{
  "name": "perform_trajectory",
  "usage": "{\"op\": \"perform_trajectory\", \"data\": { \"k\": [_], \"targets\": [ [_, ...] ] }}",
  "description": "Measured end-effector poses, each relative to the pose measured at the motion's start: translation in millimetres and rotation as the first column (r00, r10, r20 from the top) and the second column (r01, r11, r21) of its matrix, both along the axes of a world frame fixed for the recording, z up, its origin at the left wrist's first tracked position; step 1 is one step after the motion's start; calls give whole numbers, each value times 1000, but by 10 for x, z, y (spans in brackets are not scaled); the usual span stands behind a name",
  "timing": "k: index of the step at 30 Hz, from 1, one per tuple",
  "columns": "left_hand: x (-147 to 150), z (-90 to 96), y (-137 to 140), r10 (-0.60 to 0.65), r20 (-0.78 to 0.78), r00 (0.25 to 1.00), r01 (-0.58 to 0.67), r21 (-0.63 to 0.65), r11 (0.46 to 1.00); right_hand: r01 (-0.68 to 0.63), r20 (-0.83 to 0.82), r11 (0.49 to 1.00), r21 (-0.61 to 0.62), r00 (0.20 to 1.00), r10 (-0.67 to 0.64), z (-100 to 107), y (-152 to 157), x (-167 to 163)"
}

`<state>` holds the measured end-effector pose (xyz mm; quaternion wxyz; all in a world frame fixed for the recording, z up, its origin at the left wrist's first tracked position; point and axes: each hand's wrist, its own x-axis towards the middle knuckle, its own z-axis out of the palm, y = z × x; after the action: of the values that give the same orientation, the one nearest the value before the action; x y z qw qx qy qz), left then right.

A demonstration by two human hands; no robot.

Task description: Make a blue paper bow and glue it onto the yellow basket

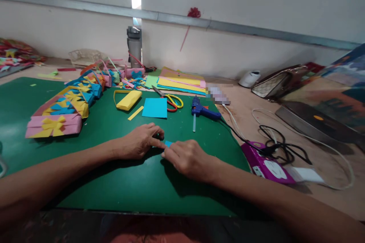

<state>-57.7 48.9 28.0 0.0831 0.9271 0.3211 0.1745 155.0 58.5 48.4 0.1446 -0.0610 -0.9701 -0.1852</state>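
Observation:
A small piece of blue paper lies on the green mat, mostly hidden under my fingers. My right hand is closed over it, thumb and finger pinching its edge. From the other side, my left hand reaches in with its index finger stretched to the paper and the other fingers curled. Beyond my hands sit a blue paper square, a yellow strip and a folded yellow paper basket with a handle. Scissors with red and yellow handles rest behind the square.
A blue glue gun lies to the right, its cord running to a purple power box. Finished paper baskets with bows line the left. Coloured sheets, a bottle and a handbag stand at the back.

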Motion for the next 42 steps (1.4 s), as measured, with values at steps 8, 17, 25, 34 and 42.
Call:
{"op": "perform_trajectory", "data": {
  "k": [8, 17, 25, 34, 42],
  "targets": [
    [4, 26, 4, 5, -6, 1000, -5, -51, 999, 52, 67, 995, 79, 996, -58, -24, 14, -15],
    [-7, -8, 11, 8, -5, 1000, -8, -18, 1000, -81, 12, 993, -84, 997, 82, -27, -83, 25],
    [34, 127, -223, 0, -251, 968, 25, 97, 995, 285, 41, 889, -358, 956, -291, -108, 23, 67],
    [76, 95, -393, 23, -289, 957, 2, 83, 997, 303, 280, 889, -343, 937, -211, 37, -98, 94],
    [85, 56, -383, 32, -236, 971, -10, 95, 995, 439, 400, 868, -232, 856, -327, 36, -81, 71]
  ]
}}
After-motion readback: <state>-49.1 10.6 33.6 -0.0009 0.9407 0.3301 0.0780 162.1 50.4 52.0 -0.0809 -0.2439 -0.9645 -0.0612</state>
